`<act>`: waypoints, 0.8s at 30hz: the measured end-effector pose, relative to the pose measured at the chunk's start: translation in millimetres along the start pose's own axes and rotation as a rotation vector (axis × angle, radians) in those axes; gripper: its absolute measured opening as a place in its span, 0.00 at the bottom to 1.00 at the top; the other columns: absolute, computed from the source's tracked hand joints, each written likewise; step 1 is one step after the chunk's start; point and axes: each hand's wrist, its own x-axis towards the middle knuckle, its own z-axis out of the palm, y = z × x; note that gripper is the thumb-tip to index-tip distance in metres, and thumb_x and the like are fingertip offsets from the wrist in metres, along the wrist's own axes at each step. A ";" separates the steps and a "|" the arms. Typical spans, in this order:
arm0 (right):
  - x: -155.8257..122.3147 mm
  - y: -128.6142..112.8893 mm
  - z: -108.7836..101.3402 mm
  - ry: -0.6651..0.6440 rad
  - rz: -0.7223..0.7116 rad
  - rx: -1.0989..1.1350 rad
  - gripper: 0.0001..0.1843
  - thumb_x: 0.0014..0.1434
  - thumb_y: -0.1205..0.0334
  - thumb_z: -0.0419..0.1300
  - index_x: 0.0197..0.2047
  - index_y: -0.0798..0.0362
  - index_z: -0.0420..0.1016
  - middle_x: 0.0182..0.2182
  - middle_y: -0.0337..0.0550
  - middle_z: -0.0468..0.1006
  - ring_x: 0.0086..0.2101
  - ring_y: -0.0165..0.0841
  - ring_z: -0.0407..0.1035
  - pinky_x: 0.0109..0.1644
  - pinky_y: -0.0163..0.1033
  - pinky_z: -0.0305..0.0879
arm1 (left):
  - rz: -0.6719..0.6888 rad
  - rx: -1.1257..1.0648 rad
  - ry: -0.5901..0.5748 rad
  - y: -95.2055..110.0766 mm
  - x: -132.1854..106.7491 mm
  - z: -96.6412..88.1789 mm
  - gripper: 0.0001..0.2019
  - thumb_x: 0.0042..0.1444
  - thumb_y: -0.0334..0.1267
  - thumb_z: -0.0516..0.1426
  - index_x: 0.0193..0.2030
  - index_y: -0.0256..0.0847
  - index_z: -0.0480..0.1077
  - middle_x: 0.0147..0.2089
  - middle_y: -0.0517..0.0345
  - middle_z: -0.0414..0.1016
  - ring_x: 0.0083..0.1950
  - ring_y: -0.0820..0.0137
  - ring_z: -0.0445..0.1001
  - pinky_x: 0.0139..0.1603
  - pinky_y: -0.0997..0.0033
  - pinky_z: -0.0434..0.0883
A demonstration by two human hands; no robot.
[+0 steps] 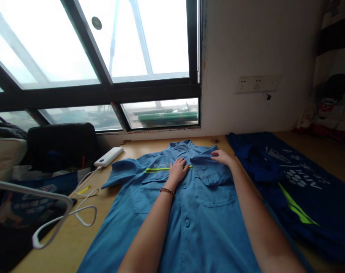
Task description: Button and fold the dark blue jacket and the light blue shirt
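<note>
A light blue short-sleeved work shirt point(195, 212) with a yellow-green chest stripe lies front up on the wooden table point(104, 208), collar toward the window. My left hand point(177, 169) rests flat on the chest near the button placket, fingers stretched out, a bead bracelet on its wrist. My right hand point(222, 156) lies on the right shoulder of the shirt, where the sleeve is folded inward over the chest pocket; its fingers curl on the folded edge of the cloth.
A dark blue garment point(292, 189) with white print and a yellow-green stripe lies to the right. A white power bank point(109, 156) with a white cable point(85, 201) sits at the left, beside a black bag point(61, 146). A white hanger point(47, 212) is at the near left.
</note>
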 end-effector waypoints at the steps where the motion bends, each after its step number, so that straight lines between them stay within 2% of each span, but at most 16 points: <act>1: -0.5 4.9 9.5 0.005 -0.009 -0.016 0.21 0.47 0.56 0.60 0.45 0.52 0.72 0.47 0.48 0.71 0.48 0.43 0.63 0.52 0.46 0.57 | 0.002 -0.001 0.001 -0.3 0.1 0.3 0.20 0.57 0.50 0.43 0.52 0.48 0.63 0.60 0.56 0.58 0.61 0.62 0.53 0.57 0.48 0.51; 3: -4.1 12.6 26.0 0.073 0.010 -0.085 0.24 0.50 0.52 0.57 0.51 0.49 0.67 0.55 0.46 0.62 0.55 0.44 0.53 0.57 0.51 0.48 | 0.011 -0.003 0.008 -1.4 0.3 1.0 0.19 0.57 0.49 0.43 0.51 0.48 0.63 0.60 0.57 0.58 0.61 0.61 0.53 0.57 0.48 0.51; 5: -7.7 18.4 36.9 0.184 0.088 -0.205 0.25 0.54 0.48 0.51 0.54 0.48 0.63 0.58 0.45 0.56 0.57 0.45 0.46 0.58 0.57 0.40 | 0.017 -0.008 0.013 -2.7 0.3 1.6 0.19 0.57 0.49 0.44 0.51 0.48 0.63 0.60 0.57 0.59 0.61 0.61 0.53 0.57 0.48 0.51; 7: -9.2 21.6 42.0 0.274 0.184 -0.340 0.25 0.57 0.47 0.45 0.55 0.48 0.63 0.58 0.46 0.56 0.57 0.46 0.46 0.58 0.58 0.37 | 0.016 -0.020 0.013 -3.8 -0.1 2.2 0.19 0.57 0.49 0.45 0.51 0.48 0.63 0.60 0.57 0.59 0.61 0.61 0.53 0.57 0.48 0.50; 9: -8.9 20.9 43.9 0.342 0.233 -0.440 0.26 0.58 0.47 0.44 0.55 0.51 0.63 0.57 0.49 0.57 0.58 0.47 0.44 0.58 0.58 0.35 | 0.009 -0.050 0.012 -3.9 -0.7 2.9 0.18 0.56 0.48 0.46 0.51 0.47 0.64 0.60 0.57 0.59 0.61 0.61 0.53 0.58 0.47 0.49; 11: -8.1 15.7 46.4 0.411 0.217 -0.502 0.28 0.58 0.48 0.44 0.56 0.54 0.61 0.58 0.52 0.55 0.59 0.48 0.39 0.58 0.58 0.32 | -0.003 -0.117 0.018 -2.8 -0.8 3.0 0.17 0.55 0.47 0.48 0.49 0.47 0.65 0.60 0.56 0.59 0.61 0.61 0.53 0.59 0.46 0.46; 13: -7.7 7.9 51.5 0.414 0.138 -0.527 0.30 0.58 0.46 0.43 0.59 0.54 0.56 0.60 0.50 0.52 0.59 0.47 0.36 0.58 0.57 0.33 | -0.032 -0.265 0.029 -1.1 1.0 1.2 0.15 0.52 0.44 0.52 0.47 0.46 0.67 0.59 0.55 0.60 0.61 0.60 0.52 0.60 0.46 0.44; 15: -8.0 0.9 58.8 0.306 0.030 -0.531 0.30 0.58 0.45 0.42 0.60 0.49 0.53 0.61 0.45 0.50 0.59 0.45 0.38 0.58 0.55 0.36 | -0.159 -0.558 0.050 -1.4 6.3 -4.8 0.13 0.47 0.40 0.58 0.42 0.43 0.70 0.55 0.53 0.66 0.59 0.59 0.57 0.60 0.50 0.47; 18: -8.8 -2.9 68.4 0.137 -0.062 -0.540 0.27 0.58 0.44 0.40 0.59 0.42 0.54 0.60 0.39 0.52 0.57 0.42 0.44 0.57 0.53 0.41 | -0.454 -0.948 0.135 -14.1 19.2 -24.5 0.10 0.48 0.36 0.58 0.39 0.39 0.69 0.45 0.49 0.72 0.48 0.63 0.69 0.51 0.60 0.63; 21: -8.9 -0.9 71.3 0.123 -0.060 -0.545 0.26 0.58 0.44 0.40 0.57 0.41 0.57 0.59 0.37 0.54 0.56 0.40 0.47 0.56 0.51 0.43 | -0.677 -0.975 0.295 -47.9 28.2 -55.1 0.09 0.56 0.34 0.47 0.42 0.37 0.64 0.40 0.49 0.71 0.39 0.68 0.73 0.39 0.66 0.70; 24: -8.5 0.3 69.8 0.141 -0.063 -0.543 0.25 0.58 0.44 0.42 0.56 0.41 0.58 0.59 0.37 0.55 0.56 0.40 0.48 0.56 0.50 0.44 | -0.891 -0.870 0.502 -95.4 20.9 -87.4 0.11 0.58 0.29 0.41 0.44 0.35 0.60 0.40 0.49 0.68 0.38 0.71 0.72 0.34 0.69 0.71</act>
